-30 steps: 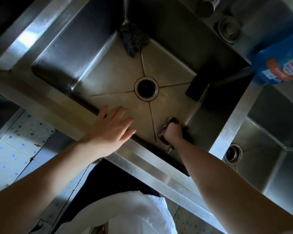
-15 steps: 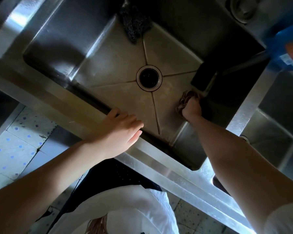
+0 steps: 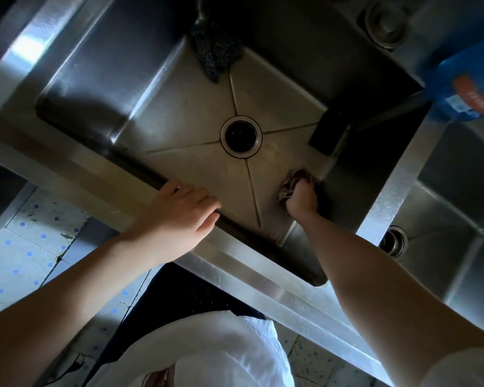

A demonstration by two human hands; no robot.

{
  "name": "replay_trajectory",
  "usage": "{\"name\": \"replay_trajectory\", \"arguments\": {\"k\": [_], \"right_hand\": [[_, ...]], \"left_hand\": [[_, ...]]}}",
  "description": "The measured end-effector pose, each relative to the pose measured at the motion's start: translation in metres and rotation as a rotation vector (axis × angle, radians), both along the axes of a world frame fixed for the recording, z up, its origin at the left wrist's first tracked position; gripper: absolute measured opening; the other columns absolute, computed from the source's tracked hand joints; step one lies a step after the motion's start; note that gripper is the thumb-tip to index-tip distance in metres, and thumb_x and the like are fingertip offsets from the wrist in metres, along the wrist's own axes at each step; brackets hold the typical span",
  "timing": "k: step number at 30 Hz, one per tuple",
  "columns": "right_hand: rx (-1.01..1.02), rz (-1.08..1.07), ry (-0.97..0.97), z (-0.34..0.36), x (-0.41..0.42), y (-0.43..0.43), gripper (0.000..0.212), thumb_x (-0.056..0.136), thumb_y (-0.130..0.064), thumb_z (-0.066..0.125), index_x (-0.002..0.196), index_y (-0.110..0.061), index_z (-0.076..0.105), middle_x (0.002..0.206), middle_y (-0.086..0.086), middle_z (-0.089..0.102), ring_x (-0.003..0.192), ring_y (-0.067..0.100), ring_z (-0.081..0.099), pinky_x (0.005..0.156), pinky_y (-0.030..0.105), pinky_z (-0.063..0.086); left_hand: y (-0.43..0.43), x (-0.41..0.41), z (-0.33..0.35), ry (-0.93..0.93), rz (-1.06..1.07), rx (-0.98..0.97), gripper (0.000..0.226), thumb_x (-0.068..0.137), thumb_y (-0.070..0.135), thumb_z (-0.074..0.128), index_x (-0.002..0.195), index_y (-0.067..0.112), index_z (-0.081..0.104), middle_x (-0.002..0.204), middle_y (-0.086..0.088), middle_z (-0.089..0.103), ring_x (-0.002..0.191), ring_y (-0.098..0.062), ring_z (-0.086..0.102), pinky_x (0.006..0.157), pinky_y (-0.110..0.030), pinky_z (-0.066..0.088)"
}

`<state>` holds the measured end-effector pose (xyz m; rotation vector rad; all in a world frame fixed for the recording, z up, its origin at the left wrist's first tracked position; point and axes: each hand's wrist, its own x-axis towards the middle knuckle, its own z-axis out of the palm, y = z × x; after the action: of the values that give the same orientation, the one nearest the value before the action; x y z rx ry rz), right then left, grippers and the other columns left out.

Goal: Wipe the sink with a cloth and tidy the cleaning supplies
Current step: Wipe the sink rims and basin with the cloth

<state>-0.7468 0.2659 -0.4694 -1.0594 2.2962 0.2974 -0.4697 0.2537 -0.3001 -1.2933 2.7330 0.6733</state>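
Right hand (image 3: 301,201) grips the cloth (image 3: 291,184) — bunched, pinkish-brown — on the sink (image 3: 179,115) floor near the right wall. Left hand (image 3: 179,216) rests on the front rim, fingers straight and together.

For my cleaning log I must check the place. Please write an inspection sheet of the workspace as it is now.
Surface: steel sink, with an open drain in the middle of its floor.
Job's things: cloth bunched on the sink floor near the right wall; dark scrubber in the far corner; blue bottle at the far right.
Clutter: black block against the right wall; metal plug on the back ledge.
Hands: left hand rests on the front rim, fingers nearly straight; right hand grips the cloth.
Cables: nothing seen.
Surroundings: second basin to the right; tiled floor below.
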Motion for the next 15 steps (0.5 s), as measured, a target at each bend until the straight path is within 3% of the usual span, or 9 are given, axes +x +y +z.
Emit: {"name": "replay_trajectory", "arguments": {"k": [6, 13, 15], "right_hand": [[-0.097, -0.028, 0.011, -0.007, -0.029, -0.023, 0.055, 0.083, -0.012, 0.066, 0.13, 0.006, 0.043, 0.143, 0.024, 0.034, 0.133, 0.035, 0.036, 0.115, 0.034, 0.025], [-0.185, -0.013, -0.092, -0.008, 0.024, -0.036, 0.035, 0.081, 0.002, 0.061, 0.114, -0.004, 0.052, 0.132, 0.018, 0.048, 0.119, 0.03, 0.049, 0.104, 0.038, 0.04], [-0.228, 0.015, -0.17, -0.007, 0.044, -0.051, 0.028, 0.083, 0.003, 0.057, 0.108, -0.007, 0.052, 0.128, 0.015, 0.049, 0.11, 0.025, 0.052, 0.095, 0.032, 0.043]], "left_hand": [[-0.01, 0.013, -0.003, 0.002, 0.028, -0.035, 0.03, 0.091, 0.026, 0.04, 0.086, 0.014, 0.067, 0.078, -0.002, 0.066, 0.068, -0.028, 0.06, 0.073, -0.039, 0.046], [-0.023, 0.027, -0.006, 0.006, 0.092, -0.067, 0.026, 0.09, 0.025, 0.042, 0.085, 0.015, 0.066, 0.075, -0.001, 0.064, 0.066, -0.027, 0.058, 0.072, -0.039, 0.044], [-0.026, 0.032, -0.007, 0.004, 0.101, -0.073, 0.024, 0.09, 0.024, 0.043, 0.085, 0.015, 0.065, 0.075, -0.001, 0.064, 0.065, -0.027, 0.058, 0.072, -0.038, 0.044]]}}
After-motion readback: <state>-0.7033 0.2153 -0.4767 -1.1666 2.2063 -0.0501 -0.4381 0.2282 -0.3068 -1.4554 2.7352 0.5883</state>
